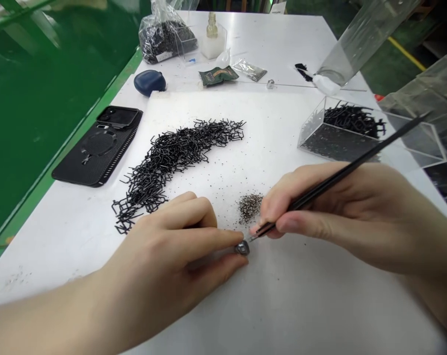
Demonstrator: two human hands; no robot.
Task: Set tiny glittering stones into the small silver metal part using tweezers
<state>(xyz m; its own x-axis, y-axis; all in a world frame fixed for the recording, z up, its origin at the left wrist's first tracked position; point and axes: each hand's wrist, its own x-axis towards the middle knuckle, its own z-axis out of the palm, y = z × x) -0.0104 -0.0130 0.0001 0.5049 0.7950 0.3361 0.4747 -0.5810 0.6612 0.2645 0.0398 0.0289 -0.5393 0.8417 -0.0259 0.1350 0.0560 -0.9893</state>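
Note:
My left hand (pixel 171 246) rests low over the white table, its index finger and thumb pinched on a small dark metallic part (pixel 242 247). From the right, my right hand (pixel 341 212) grips slim black tweezers (pixel 319 186) slanting down to the left. Their tips are right beside the metallic part; whether something tiny sits between them I cannot make out. Just beyond the fingertips lies a little heap of tiny shiny metal bits (pixel 250 207). A long curved pile of black bent pins (pixel 175 153) spreads behind my left hand.
At the left lies a black phone (pixel 97 143), with a dark blue rounded object (pixel 149 82) behind it. A clear box (pixel 337 140) of black pieces stands right. Farther back are a bag of black parts (pixel 166 39), a green packet (pixel 219 75) and a tilted clear cylinder (pixel 360 44).

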